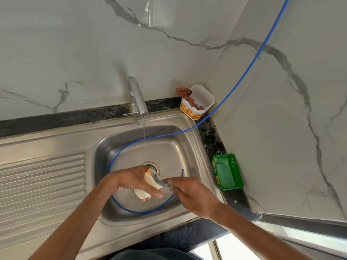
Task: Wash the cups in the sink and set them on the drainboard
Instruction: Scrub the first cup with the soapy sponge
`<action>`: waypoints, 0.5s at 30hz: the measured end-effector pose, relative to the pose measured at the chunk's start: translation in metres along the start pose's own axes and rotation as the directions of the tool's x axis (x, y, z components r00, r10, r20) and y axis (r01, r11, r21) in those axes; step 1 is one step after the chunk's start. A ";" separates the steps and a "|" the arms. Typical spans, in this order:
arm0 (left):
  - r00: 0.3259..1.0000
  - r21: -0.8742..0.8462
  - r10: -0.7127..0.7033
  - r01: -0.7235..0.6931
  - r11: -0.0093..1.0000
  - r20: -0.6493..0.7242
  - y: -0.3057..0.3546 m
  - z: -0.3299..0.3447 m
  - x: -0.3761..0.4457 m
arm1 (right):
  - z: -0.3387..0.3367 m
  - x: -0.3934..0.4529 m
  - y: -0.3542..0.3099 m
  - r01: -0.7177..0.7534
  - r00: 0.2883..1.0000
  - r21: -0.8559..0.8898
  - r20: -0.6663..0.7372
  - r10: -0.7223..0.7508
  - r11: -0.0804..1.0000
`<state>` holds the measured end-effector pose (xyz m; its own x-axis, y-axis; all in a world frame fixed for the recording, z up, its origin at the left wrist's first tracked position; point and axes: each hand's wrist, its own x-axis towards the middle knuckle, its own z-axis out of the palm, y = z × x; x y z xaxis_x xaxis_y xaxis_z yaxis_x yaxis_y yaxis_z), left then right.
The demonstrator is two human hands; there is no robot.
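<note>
Left hand [134,180]: fingers curled round a white cup with orange trim [150,182], held over the drain.
Right hand [195,197]: fingers pinch something blurred at the cup's mouth; cannot tell what.
Steel sink basin [174,147]: thin blue hose [232,90] looped inside; chrome tap [136,96] running.
Ribbed steel drainboard [41,181]: left of basin.
Bench [212,139]: green plastic tub [228,171] beside the basin.

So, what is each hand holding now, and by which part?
The left hand grips a white-and-orange cup around its body. The right hand pinches something blurred at the cup's rim; I cannot tell what.
</note>
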<state>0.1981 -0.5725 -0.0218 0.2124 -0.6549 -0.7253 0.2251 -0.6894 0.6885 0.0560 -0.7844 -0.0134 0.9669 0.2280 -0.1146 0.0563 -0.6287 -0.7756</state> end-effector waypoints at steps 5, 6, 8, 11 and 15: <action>0.929 -0.536 -0.100 -0.115 0.837 -0.356 -0.005 0.018 0.031 | -0.016 -0.016 0.001 -0.390 0.772 0.761 -0.036 0.634 0.519; 0.923 -0.632 -0.112 -0.160 0.758 -0.367 -0.005 0.021 0.036 | -0.024 -0.021 0.003 -0.364 0.728 0.822 -0.043 0.685 0.439; 0.921 -0.774 -0.105 -0.248 0.583 -0.374 -0.002 0.025 0.038 | -0.040 -0.031 0.011 -0.322 0.654 0.867 -0.087 0.752 0.380; 0.903 -0.887 -0.178 -0.319 0.333 -0.391 -0.001 0.023 0.039 | -0.059 -0.046 0.033 -0.381 0.527 0.756 -0.296 0.797 0.533; 0.914 -0.939 -0.216 -0.335 0.078 -0.344 -0.006 0.014 0.045 | -0.072 -0.059 0.063 -0.630 0.476 0.356 -0.525 0.705 0.690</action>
<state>0.1927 -0.6023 -0.0589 0.4729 -0.3432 -0.8115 0.8391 0.4564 0.2960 0.0206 -0.8912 -0.0110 0.6309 -0.7254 -0.2752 -0.6587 -0.3133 -0.6841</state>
